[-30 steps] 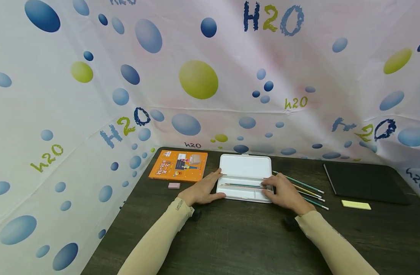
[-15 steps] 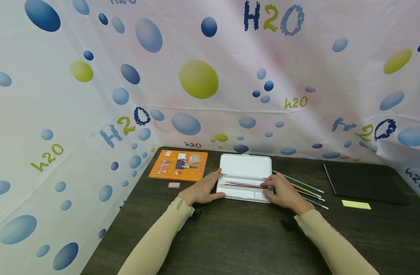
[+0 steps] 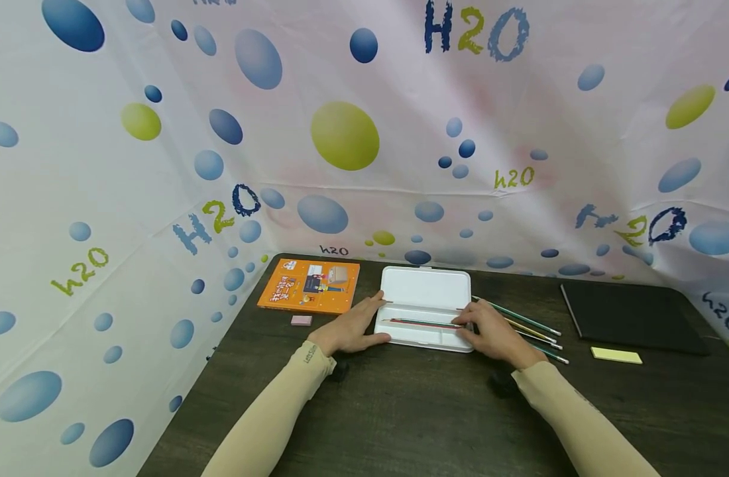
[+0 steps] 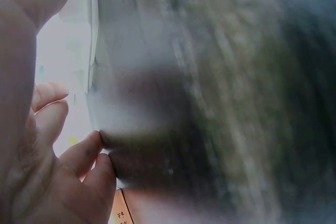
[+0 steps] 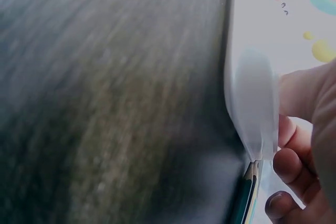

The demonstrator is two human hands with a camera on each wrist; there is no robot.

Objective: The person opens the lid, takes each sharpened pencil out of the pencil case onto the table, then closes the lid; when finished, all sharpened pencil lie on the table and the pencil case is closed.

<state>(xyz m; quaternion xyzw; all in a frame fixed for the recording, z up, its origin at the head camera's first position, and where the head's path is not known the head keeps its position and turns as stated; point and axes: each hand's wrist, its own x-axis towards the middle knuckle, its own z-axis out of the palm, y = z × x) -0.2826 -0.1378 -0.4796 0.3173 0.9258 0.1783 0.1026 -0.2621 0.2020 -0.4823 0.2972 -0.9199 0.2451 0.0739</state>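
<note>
A white pencil case (image 3: 426, 288) lies open on the dark table, its lid tilted back. Along its left edge rests my left hand (image 3: 350, 330), fingers extended and thumb at the front corner. At the right end of the tray, my right hand (image 3: 492, 336) has curled fingers at the ends of a red and a dark pencil (image 3: 421, 322), which lie lengthwise inside; the fingers hide those ends. Behind the right hand, several green and yellow pencils (image 3: 530, 328) lie on the table. The right wrist view shows sharpened pencil tips (image 5: 251, 174) beside the white case (image 5: 252, 77).
An orange book (image 3: 309, 286) lies at the back left, with a pink eraser (image 3: 301, 320) in front of it. On the right are a black flat notebook-like item (image 3: 633, 318) and a yellow sticky-note pad (image 3: 616, 355). A patterned backdrop (image 3: 364, 218) stands behind the table (image 3: 412, 417).
The pencils inside the case have shifted and turned slightly, first spreading apart, now lying closer together. My right fingers moved a little with them; the left hand has stayed in place.
</note>
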